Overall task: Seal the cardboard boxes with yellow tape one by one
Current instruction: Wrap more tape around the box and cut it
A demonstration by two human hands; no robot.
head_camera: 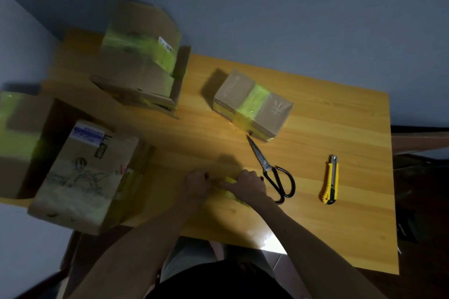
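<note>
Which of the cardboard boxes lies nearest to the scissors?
The small box with one yellow band across its top, standing alone; the scissors point at its near corner. The other boxes are all far to the left.

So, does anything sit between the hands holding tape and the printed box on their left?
Nothing visible: only bare table lies between the left hand, pinching the yellow tape, and the printed box. Scissors and utility knife lie beyond the right hand.
</note>
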